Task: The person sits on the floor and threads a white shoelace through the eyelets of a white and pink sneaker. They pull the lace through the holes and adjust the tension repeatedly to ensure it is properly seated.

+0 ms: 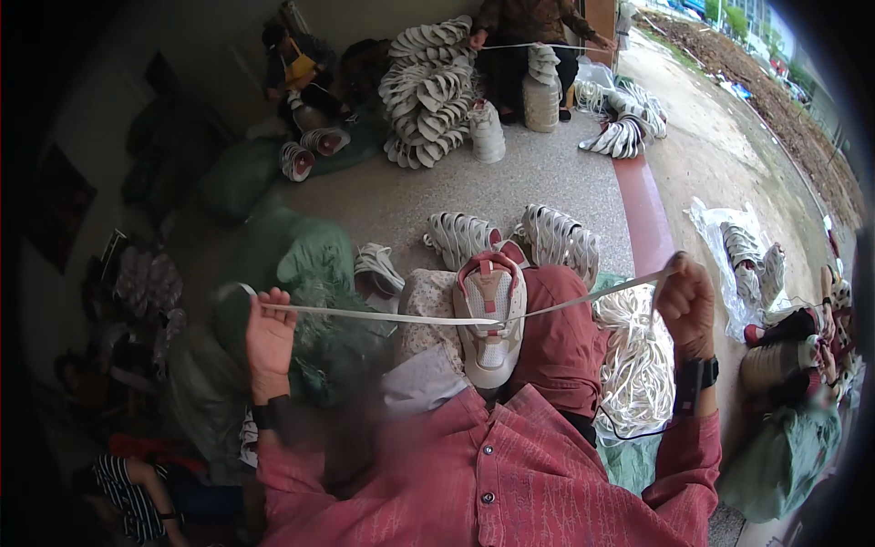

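A white and beige sneaker with a dusty-red tongue and lining rests between my knees, its toe toward me. One flat white shoelace passes through the shoe near its toe end and stretches out to both sides. My left hand, raised at the left, pinches one length of it between thumb and fingers, with a short tail sticking out beyond. At the right and a little higher, my right hand is closed on the other length. Both lengths look nearly straight.
A heap of loose white laces lies beside my right knee. Stacked shoe uppers stand beyond my knees, with green sacks at the left. Across the floor, a co-worker's hands stretch another lace near a tall pile of uppers.
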`<action>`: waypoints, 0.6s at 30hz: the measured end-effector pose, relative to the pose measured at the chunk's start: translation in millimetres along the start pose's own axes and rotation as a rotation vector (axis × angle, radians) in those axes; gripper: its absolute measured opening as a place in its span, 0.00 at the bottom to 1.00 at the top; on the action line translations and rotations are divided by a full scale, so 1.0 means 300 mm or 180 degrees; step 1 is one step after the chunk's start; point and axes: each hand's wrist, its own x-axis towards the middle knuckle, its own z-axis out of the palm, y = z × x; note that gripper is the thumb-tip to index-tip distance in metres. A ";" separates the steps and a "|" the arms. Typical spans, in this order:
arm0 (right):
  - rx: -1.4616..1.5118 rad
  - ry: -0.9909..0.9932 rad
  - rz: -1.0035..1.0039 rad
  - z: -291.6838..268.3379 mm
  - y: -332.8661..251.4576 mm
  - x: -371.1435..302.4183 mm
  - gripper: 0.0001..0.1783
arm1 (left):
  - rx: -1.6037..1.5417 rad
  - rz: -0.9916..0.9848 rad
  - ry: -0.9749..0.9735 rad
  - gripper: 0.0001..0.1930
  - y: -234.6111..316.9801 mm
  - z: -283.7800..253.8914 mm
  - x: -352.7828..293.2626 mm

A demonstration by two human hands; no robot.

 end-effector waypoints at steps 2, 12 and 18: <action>0.0119 0.0150 -0.0189 -0.108 -0.084 -0.052 0.08 | 0.1096 -0.0150 0.0196 0.16 -0.072 -0.135 -0.016; -0.0134 0.0930 -0.1596 -0.335 -0.394 -0.470 0.14 | 0.4081 0.1386 -0.1843 0.06 -0.421 0.231 -0.146; -0.1147 0.1433 -0.1587 -0.336 -0.439 -0.634 0.15 | 0.3945 0.2233 -0.2598 0.11 -0.673 0.474 -0.176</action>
